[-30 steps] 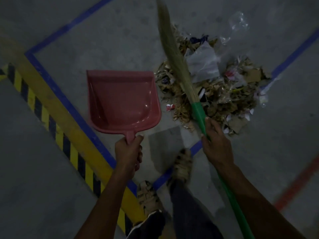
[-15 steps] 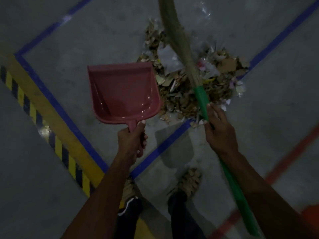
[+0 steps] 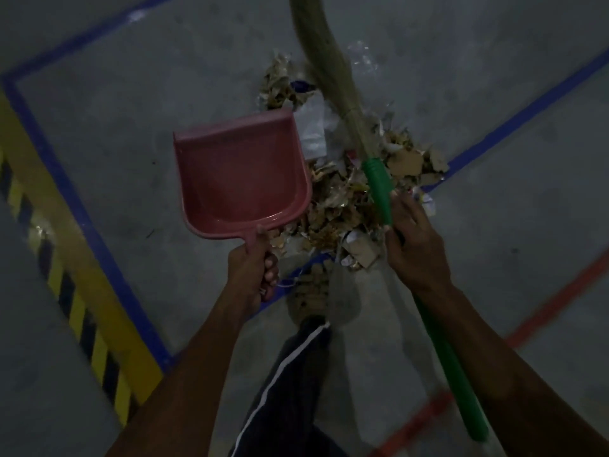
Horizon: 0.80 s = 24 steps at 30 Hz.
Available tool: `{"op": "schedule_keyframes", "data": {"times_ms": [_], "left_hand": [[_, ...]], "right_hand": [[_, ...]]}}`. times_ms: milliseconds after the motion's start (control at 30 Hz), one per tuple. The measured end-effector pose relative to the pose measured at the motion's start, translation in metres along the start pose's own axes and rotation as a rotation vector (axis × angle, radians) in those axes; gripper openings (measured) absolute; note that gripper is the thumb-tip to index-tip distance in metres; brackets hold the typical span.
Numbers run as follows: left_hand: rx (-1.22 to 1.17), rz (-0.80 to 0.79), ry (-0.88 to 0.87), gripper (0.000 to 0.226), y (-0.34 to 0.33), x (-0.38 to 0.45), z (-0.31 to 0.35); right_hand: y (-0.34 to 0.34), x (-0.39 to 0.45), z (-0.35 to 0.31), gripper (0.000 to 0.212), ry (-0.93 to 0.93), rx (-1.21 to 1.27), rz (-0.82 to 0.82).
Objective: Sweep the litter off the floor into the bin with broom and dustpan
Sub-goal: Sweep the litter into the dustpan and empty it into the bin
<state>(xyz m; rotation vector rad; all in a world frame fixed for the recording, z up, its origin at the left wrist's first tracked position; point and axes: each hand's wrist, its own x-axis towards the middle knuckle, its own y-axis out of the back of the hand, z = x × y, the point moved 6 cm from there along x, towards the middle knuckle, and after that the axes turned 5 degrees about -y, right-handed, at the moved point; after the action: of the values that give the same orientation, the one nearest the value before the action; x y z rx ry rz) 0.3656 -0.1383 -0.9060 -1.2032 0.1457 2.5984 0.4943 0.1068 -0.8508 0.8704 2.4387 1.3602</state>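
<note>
A pink dustpan [image 3: 242, 174] hangs above the grey floor, empty, its mouth pointing away from me. My left hand [image 3: 252, 268] grips its handle. My right hand [image 3: 413, 245] holds the green handle of a grass broom [image 3: 379, 189]; the straw head reaches up over the pile to the frame's top. A heap of litter [image 3: 342, 206], torn cardboard, dry scraps, white paper and clear plastic, lies on the floor just right of the dustpan and under the broom. No bin is in view.
Blue floor tape [image 3: 69, 189] frames the area, and a blue line [image 3: 514, 127] runs past the pile on the right. A yellow band with black-yellow hazard stripes [image 3: 62, 285] lies at the left. Red tape [image 3: 557, 291] crosses bottom right. My foot [image 3: 311, 293] stands just below the pile.
I have stepped closer, so the pile now lies nearer my feet. The dustpan has shifted right beside the litter and tilted. Both hands keep their grips.
</note>
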Motion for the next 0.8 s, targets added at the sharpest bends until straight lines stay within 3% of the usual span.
{"op": "schedule_keyframes", "data": {"times_ms": [133, 367, 600, 800], "left_hand": [[-0.119, 0.089, 0.021, 0.057, -0.007, 0.020, 0.006], [-0.279, 0.230, 0.040, 0.064, -0.038, 0.052, 0.015], [-0.454, 0.544, 0.089, 0.062, -0.055, 0.051, 0.007], [-0.512, 0.709, 0.244, 0.061, -0.086, 0.019, -0.035]], "right_hand": [[-0.019, 0.052, 0.008, 0.058, 0.028, 0.016, -0.050], [-0.074, 0.136, 0.019, 0.068, 0.134, -0.021, -0.298], [-0.086, 0.158, 0.041, 0.074, 0.218, -0.054, -0.412], [-0.089, 0.165, 0.098, 0.066, 0.272, -0.051, -0.648]]}}
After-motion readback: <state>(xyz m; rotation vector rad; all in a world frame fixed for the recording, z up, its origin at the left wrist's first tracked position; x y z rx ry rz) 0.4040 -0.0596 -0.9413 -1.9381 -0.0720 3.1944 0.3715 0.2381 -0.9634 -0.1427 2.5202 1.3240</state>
